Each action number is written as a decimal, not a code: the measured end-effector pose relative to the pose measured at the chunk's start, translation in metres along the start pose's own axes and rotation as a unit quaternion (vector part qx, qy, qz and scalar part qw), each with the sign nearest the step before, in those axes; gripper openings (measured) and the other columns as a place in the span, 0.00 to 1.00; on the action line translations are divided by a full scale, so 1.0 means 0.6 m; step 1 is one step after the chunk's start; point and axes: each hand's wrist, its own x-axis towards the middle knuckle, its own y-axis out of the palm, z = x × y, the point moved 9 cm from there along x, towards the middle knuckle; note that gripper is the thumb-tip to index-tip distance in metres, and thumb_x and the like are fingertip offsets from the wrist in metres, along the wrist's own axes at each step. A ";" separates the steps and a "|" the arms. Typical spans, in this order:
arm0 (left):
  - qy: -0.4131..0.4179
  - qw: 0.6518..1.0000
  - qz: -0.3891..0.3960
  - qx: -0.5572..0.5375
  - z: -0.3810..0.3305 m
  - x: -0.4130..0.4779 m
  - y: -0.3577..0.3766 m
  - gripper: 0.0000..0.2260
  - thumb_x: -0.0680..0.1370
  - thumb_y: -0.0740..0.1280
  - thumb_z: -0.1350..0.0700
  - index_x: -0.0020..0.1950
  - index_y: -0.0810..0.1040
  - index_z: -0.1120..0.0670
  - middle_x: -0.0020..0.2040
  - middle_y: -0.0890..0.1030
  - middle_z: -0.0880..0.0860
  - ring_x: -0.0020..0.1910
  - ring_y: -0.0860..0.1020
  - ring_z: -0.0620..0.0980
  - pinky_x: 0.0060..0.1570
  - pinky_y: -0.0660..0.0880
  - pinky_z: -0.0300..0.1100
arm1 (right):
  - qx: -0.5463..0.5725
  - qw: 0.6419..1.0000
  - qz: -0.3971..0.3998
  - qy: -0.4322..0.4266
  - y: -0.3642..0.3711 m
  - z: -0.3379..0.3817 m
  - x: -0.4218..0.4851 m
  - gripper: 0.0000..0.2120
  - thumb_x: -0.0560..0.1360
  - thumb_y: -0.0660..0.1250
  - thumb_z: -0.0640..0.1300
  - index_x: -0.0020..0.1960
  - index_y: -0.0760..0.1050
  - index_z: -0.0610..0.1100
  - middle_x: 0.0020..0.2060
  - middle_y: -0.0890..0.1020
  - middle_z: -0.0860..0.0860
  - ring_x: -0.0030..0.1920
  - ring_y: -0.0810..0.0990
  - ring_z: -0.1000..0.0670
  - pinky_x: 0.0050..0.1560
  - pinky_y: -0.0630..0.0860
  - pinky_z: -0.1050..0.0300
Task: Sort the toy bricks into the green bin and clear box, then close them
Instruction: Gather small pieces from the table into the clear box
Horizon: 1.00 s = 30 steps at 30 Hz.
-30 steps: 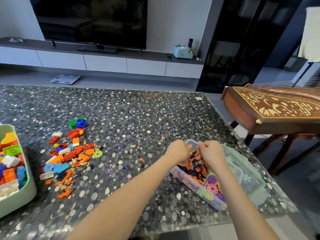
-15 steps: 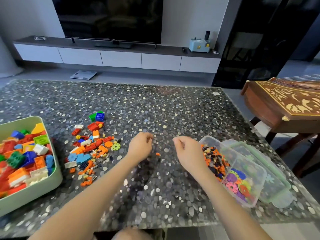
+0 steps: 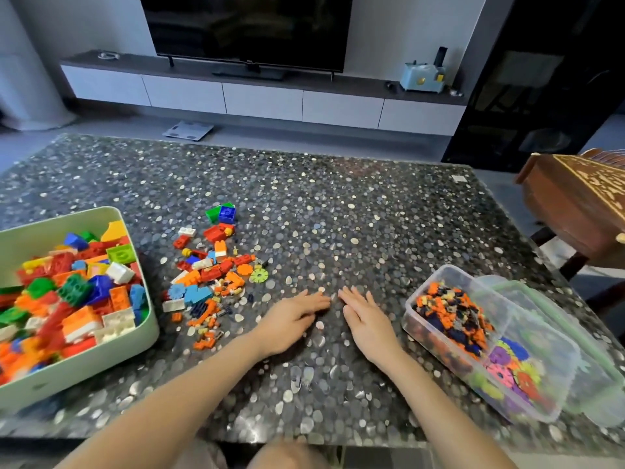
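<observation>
Two hands lie flat on the pebble-patterned table [image 3: 338,211], fingers straight and holding nothing, with the fingertips of the left hand [image 3: 293,317] and right hand [image 3: 366,318] close together. Just left of the left hand a loose pile of toy bricks [image 3: 210,275] is scattered on the table. Farther left stands the green bin [image 3: 84,370], uncovered and heaped with larger bricks. Right of the right hand sits the clear box [image 3: 457,271], uncovered, holding small orange and dark pieces and flower-shaped discs. Its green-edged lid [image 3: 581,319] lies just beside it, away from the hands.
</observation>
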 end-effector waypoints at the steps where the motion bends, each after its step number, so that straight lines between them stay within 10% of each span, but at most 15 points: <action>1: -0.003 1.000 0.010 -0.023 -0.002 -0.021 0.004 0.19 0.80 0.58 0.66 0.70 0.71 0.55 0.71 0.67 0.46 0.68 0.58 0.34 0.65 0.43 0.21 | 0.030 0.999 0.016 -0.011 0.005 0.007 -0.021 0.19 0.83 0.51 0.43 0.74 0.63 0.48 0.73 0.60 0.56 0.76 0.50 0.56 0.73 0.44 0.64; 5: -0.029 0.994 0.037 -0.094 -0.007 -0.077 0.008 0.16 0.80 0.60 0.64 0.66 0.75 0.53 0.68 0.71 0.45 0.67 0.63 0.34 0.68 0.52 0.24 | 0.074 0.996 0.028 -0.038 -0.010 0.020 -0.092 0.18 0.82 0.54 0.41 0.71 0.68 0.46 0.69 0.68 0.57 0.69 0.60 0.62 0.64 0.52 0.76; 9: -0.023 0.999 -0.006 0.039 -0.013 -0.109 -0.009 0.26 0.76 0.65 0.42 0.72 0.67 0.48 0.71 0.67 0.45 0.70 0.64 0.42 0.72 0.59 0.43 | -0.207 0.964 -0.164 -0.039 -0.065 0.014 -0.134 0.19 0.75 0.65 0.55 0.59 0.77 0.42 0.50 0.82 0.47 0.51 0.81 0.47 0.46 0.77 0.54; 13: -0.046 0.947 -0.001 0.318 -0.011 -0.133 0.006 0.49 0.65 0.48 0.21 0.78 0.49 0.51 0.68 0.63 0.51 0.65 0.63 0.51 0.66 0.61 0.45 | -0.322 0.932 -0.158 0.046 -0.037 -0.006 -0.140 0.31 0.69 0.57 0.69 0.48 0.77 0.42 0.32 0.77 0.44 0.28 0.77 0.44 0.21 0.66 0.59; 18: -0.079 0.932 -0.028 0.354 -0.015 -0.097 0.006 0.45 0.70 0.49 0.26 0.77 0.50 0.56 0.67 0.68 0.54 0.61 0.71 0.52 0.55 0.72 0.44 | -0.308 0.931 -0.192 0.024 -0.027 0.029 -0.098 0.22 0.62 0.77 0.57 0.40 0.76 0.39 0.16 0.69 0.50 0.13 0.67 0.50 0.22 0.48 0.68; 24: -0.085 0.922 0.014 0.378 -0.022 -0.040 0.019 0.31 0.77 0.51 0.34 0.69 0.61 0.57 0.56 0.76 0.57 0.48 0.78 0.56 0.36 0.70 0.46 | -0.312 0.932 -0.184 0.014 -0.027 0.054 -0.031 0.15 0.68 0.76 0.51 0.39 0.74 0.41 0.16 0.72 0.50 0.15 0.72 0.49 0.19 0.55 0.64; 30: -0.047 0.934 0.046 0.350 -0.037 -0.024 0.042 0.09 0.83 0.52 0.54 0.59 0.65 0.57 0.51 0.76 0.59 0.45 0.77 0.58 0.33 0.65 0.47 | -0.289 0.944 -0.152 -0.040 -0.030 0.053 -0.002 0.11 0.83 0.50 0.49 0.55 0.67 0.43 0.40 0.82 0.47 0.39 0.81 0.44 0.32 0.63 0.54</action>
